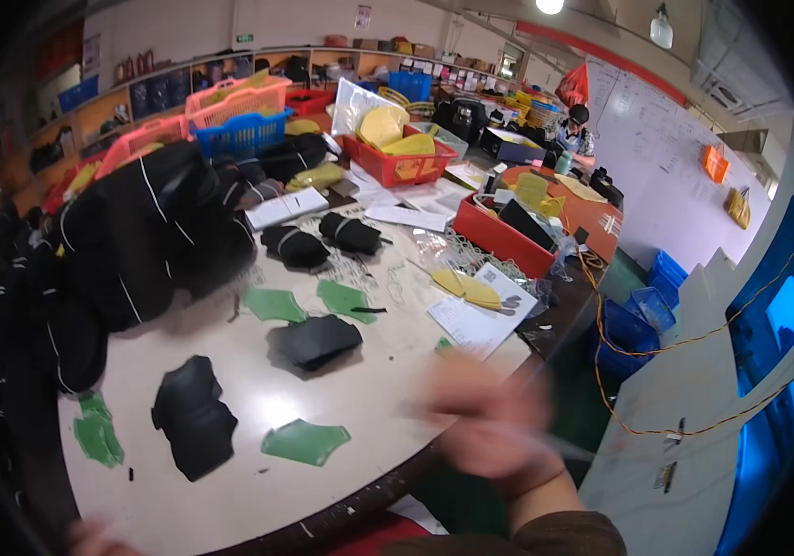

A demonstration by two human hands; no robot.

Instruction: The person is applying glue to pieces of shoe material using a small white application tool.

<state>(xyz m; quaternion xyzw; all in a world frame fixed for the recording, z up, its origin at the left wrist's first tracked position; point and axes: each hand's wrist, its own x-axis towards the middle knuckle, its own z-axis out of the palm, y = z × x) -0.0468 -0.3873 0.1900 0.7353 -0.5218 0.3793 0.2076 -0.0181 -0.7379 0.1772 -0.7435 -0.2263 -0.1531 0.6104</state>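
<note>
My right hand (pixel 494 445) is smeared by motion over the table's right front edge, its forearm in a dark sleeve. A pale thin streak shows beside it; whether the hand holds anything cannot be made out. Only a blurred bit of my left hand (pixel 98 539) shows at the lower left, fingers unclear. On the white table (pixel 258 505) between them lie a black cut piece (pixel 195 417), a green piece (pixel 306 442) and a stack of black pieces (pixel 315 343). Another green piece (pixel 97 431) sits at the left edge, with two green pieces (pixel 346 301) behind the stack.
Black bundles tied with white cord (pixel 137 241) heap up at the left. Two smaller black bundles (pixel 295 246) lie mid-table. Red bins (pixel 503 236) and papers (pixel 480 320) stand farther back. Blue crates (pixel 633 324) and an orange cable (pixel 601 371) are at right. A person (pixel 575 139) sits far back.
</note>
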